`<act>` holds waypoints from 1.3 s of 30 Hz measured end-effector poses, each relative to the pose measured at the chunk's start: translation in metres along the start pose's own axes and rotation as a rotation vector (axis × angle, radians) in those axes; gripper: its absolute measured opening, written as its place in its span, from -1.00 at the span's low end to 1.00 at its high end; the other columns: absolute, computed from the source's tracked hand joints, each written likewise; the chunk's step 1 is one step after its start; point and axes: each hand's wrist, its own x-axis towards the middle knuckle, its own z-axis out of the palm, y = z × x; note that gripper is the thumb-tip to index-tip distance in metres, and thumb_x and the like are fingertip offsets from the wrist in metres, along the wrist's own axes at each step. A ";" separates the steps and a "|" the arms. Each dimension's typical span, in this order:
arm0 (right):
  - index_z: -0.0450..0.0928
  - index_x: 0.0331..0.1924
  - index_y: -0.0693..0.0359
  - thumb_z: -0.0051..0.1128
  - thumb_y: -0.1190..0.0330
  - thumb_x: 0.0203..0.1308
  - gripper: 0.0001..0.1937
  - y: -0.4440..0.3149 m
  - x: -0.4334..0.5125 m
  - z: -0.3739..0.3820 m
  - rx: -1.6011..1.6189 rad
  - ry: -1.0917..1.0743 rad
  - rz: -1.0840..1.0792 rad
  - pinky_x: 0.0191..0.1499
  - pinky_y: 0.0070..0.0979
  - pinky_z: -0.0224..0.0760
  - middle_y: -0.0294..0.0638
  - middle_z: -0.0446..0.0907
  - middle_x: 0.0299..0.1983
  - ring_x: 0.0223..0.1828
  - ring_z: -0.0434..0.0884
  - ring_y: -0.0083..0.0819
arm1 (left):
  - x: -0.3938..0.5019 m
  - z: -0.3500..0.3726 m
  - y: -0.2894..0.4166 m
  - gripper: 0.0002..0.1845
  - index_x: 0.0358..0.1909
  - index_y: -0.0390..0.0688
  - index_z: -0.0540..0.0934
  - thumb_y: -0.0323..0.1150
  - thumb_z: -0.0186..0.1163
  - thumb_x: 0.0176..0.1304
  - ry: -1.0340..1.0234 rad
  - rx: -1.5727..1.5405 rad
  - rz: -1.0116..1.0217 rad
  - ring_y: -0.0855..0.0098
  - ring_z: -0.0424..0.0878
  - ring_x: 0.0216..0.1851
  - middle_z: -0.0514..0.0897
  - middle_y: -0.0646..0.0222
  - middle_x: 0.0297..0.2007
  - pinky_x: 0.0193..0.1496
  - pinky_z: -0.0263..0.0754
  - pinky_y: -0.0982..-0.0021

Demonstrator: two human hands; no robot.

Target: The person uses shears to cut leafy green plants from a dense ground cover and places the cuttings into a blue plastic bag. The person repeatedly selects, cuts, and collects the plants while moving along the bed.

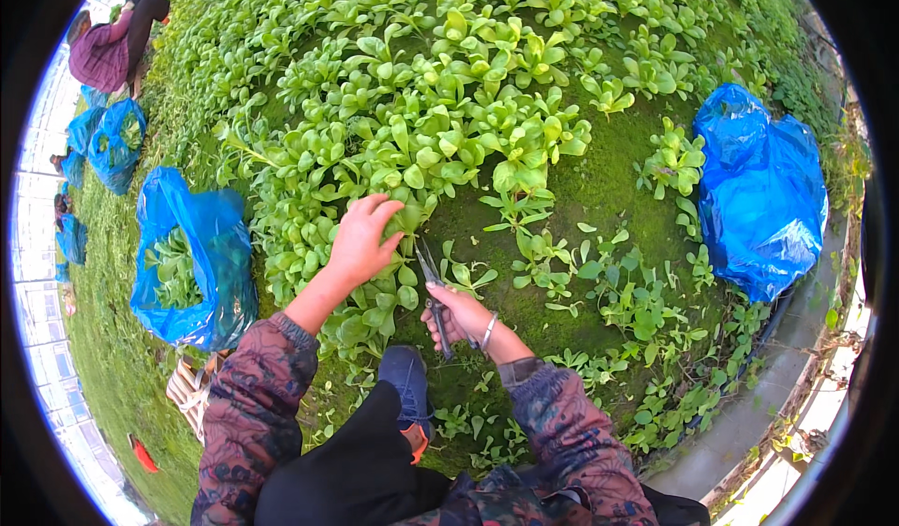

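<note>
My right hand grips a pair of dark-handled scissors with pointed metal blades. Their tips point up and left, close to the base of a leafy green plant at the edge of the dense patch. Around that plant's near side curves my left hand, thumb and forefinger apart. Whether its fingertips press on the leaves is hard to see. Below the left hand, more leafy greens grow close to my blue shoe. Bare, mossy soil lies right of the blades.
An opened blue plastic bag holding cut greens stands left, by a slatted wooden object. Another blue bag sits right, near a concrete edge. Further blue bags and a crouching person are at upper left.
</note>
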 end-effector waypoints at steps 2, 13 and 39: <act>0.48 -0.38 0.30 0.00 -0.23 0.21 -0.38 -0.005 0.010 0.001 0.025 -0.003 0.005 -0.48 -0.31 0.64 -0.20 0.53 -0.56 -0.61 0.60 -0.35 | -0.003 0.001 -0.008 -0.62 -0.07 -0.12 0.56 -0.45 0.32 0.00 -0.006 -0.127 -0.016 0.06 0.47 0.06 0.54 0.16 0.00 0.13 0.39 0.18; 0.43 -0.49 0.26 0.02 -0.16 0.26 -0.44 0.001 -0.008 -0.005 -0.109 0.127 -0.106 -0.71 -0.49 0.43 -0.32 0.43 -0.71 -0.78 0.44 -0.50 | -0.017 -0.020 -0.037 -0.81 -0.24 -0.19 0.60 -0.59 0.06 0.15 0.173 -1.140 -0.505 0.46 0.61 -0.16 0.64 0.29 -0.10 -0.08 0.54 0.43; 0.41 -0.29 0.23 0.01 -0.17 0.25 -0.47 -0.005 0.028 0.015 -0.012 -0.066 0.070 -0.51 -0.20 0.62 -0.17 0.53 -0.52 -0.61 0.60 -0.31 | -0.031 -0.016 -0.043 -0.65 -0.47 -0.24 0.53 -0.29 0.49 -0.19 -0.010 -0.087 -0.184 0.06 0.58 -0.30 0.58 0.11 -0.41 -0.22 0.46 0.19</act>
